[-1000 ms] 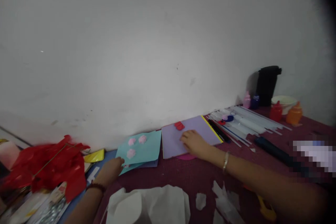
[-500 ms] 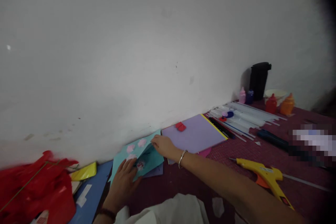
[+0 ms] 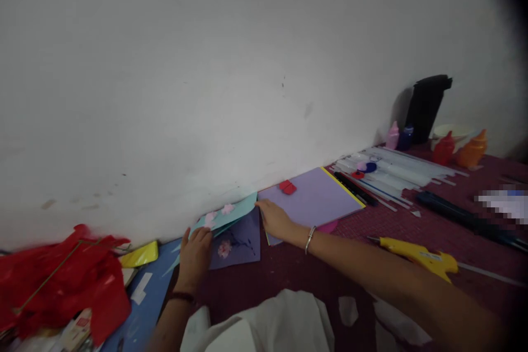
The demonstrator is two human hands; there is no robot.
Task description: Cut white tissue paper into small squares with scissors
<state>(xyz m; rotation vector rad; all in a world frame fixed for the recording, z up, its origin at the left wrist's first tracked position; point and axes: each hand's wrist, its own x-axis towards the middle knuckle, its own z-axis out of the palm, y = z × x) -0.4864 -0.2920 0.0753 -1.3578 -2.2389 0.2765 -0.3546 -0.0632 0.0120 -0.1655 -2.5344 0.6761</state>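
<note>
Left of one lilac sheet [image 3: 319, 196], the right hand [image 3: 275, 221] pinches one corner of the teal paper [image 3: 245, 207], two pink flowers [image 3: 227, 209] showing. The left hand [image 3: 196, 253] touches its left side, grip unclear. Four bottles [image 3: 444, 148] stand far right.

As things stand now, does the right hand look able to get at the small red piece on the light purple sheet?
Probably yes: the small red piece lies uncovered on the light purple sheet, close to the right hand, though that hand seems busy at the edge of the light blue paper.
</note>
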